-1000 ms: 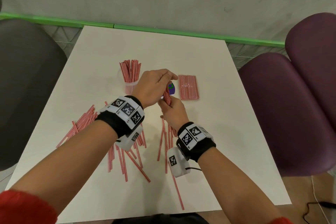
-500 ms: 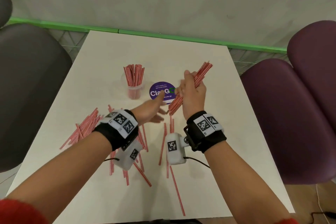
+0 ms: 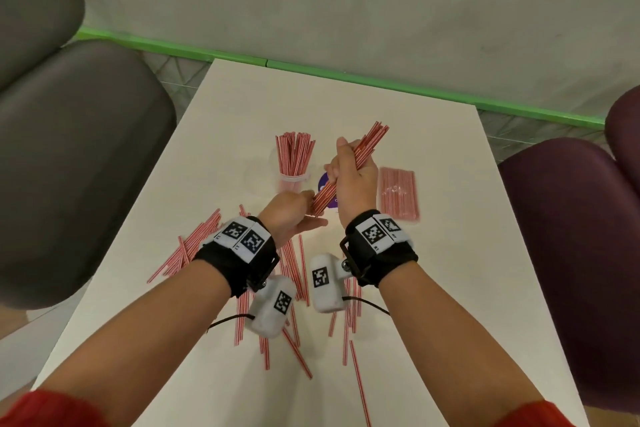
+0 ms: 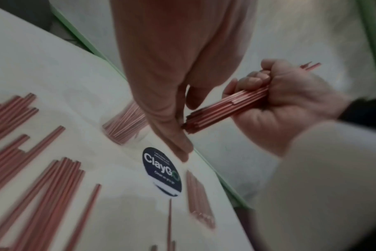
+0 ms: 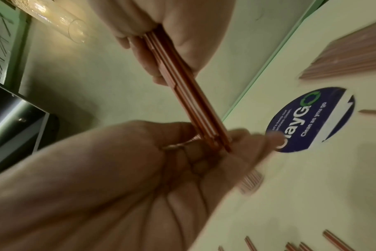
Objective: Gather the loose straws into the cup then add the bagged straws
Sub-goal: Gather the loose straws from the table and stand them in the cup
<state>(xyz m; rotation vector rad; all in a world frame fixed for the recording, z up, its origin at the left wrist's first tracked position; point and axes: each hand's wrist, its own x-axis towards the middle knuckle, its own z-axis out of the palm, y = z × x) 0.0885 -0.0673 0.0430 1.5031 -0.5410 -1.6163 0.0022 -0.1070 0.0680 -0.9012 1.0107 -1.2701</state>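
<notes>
My right hand grips a tilted bundle of red-and-white straws above the table, just right of the clear cup, which stands upright with several straws in it. My left hand is held flat, its fingers pressed against the bundle's lower ends. In the left wrist view the straight fingers touch the bundle. In the right wrist view the bundle butts into the left hand. The bagged straws lie flat to the right. Loose straws are scattered on the near half of the table.
The white table carries a round purple sticker between cup and bag. More loose straws lie under and behind my wrists. A grey chair stands at the left, a purple chair at the right.
My left hand has come up from near the sticker to press against the bundle's lower ends. My right hand has kept its grip and moved slightly towards the cup.
</notes>
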